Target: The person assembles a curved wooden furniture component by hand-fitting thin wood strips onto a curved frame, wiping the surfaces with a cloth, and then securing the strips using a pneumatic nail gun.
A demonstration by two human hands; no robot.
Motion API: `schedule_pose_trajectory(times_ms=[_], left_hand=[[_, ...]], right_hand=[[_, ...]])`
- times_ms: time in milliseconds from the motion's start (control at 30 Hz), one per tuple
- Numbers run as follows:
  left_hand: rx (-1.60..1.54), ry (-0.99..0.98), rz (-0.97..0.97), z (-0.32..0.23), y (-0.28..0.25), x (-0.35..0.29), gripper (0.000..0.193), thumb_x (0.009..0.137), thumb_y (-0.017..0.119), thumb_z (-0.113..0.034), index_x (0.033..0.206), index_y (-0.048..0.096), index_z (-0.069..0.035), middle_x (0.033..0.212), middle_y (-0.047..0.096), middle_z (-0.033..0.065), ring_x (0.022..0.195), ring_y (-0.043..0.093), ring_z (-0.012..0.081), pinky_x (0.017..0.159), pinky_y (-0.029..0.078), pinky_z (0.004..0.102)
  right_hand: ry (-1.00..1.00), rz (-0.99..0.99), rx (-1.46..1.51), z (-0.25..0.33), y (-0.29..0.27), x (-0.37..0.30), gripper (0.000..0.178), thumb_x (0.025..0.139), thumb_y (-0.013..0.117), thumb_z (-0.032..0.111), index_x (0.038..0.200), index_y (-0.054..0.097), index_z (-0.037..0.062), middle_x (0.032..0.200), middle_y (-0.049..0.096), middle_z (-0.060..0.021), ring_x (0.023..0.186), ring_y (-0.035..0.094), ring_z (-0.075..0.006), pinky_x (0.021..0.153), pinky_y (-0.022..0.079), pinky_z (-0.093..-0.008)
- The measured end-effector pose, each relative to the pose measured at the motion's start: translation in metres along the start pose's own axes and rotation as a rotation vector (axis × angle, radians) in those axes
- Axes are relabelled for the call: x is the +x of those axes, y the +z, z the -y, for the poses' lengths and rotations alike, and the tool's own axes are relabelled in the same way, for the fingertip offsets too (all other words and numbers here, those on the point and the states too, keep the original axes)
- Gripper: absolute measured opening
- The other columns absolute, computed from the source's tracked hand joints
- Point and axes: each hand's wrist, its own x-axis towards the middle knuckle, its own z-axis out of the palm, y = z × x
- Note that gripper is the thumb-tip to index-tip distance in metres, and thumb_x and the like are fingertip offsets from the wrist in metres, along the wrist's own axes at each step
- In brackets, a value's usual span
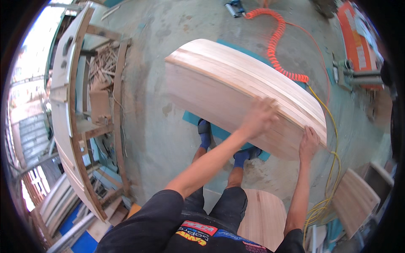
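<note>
The long wooden piece [236, 95] lies straight ahead of the person, over the teal sheet [190, 117]; the sheet's near left corner shows past the wood's lower side, and another strip of it shows along the far side. The wood's long axis slants from upper left, farther away, to lower right, closer in, so both hands meet it at an angle. The left hand [261, 117] is on the ridge between the pale striped face and the greyer near face, right of the middle. The right hand [310, 144] is at the same ridge, nearer the wood's right end, leaving the whole left stretch well apart from any fingers. The left fingers are curled and blurred; whether they pinch anything cannot be told. The right fingers bend over the ridge, close together, their thumb's hold unclear.
</note>
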Motion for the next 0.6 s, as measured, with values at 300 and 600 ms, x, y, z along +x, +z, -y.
schedule_pose_trajectory(times_ms=[300, 600], left_hand=[[-0.067, -0.946, -0.734, 0.269, -0.206, -0.026, 0.047, 0.089, 0.069, -0.035, 0.116, 0.066, 0.004, 0.115, 0.067, 0.0204, 0.109, 0.061, 0.0329, 0.097, 0.046, 0.0422], [-0.351, -1.088, -0.716, 0.282, -0.197, 0.007, 0.051, 0.083, 0.078, -0.038, 0.110, 0.071, 0.004, 0.102, 0.073, 0.0179, 0.095, 0.068, 0.0256, 0.087, 0.051, 0.0353]], right_hand=[[-0.334, -0.057, -0.058, 0.187, 0.013, 0.055, 0.042, 0.087, 0.066, 0.011, 0.128, 0.061, 0.0036, 0.131, 0.057, -0.0182, 0.122, 0.052, -0.0354, 0.106, 0.041, -0.0450], [-0.603, 0.205, 0.100, 0.467, 0.109, 0.119, 0.034, 0.087, 0.069, 0.014, 0.119, 0.065, 0.0035, 0.113, 0.063, -0.0129, 0.103, 0.060, -0.0322, 0.087, 0.050, -0.0420]])
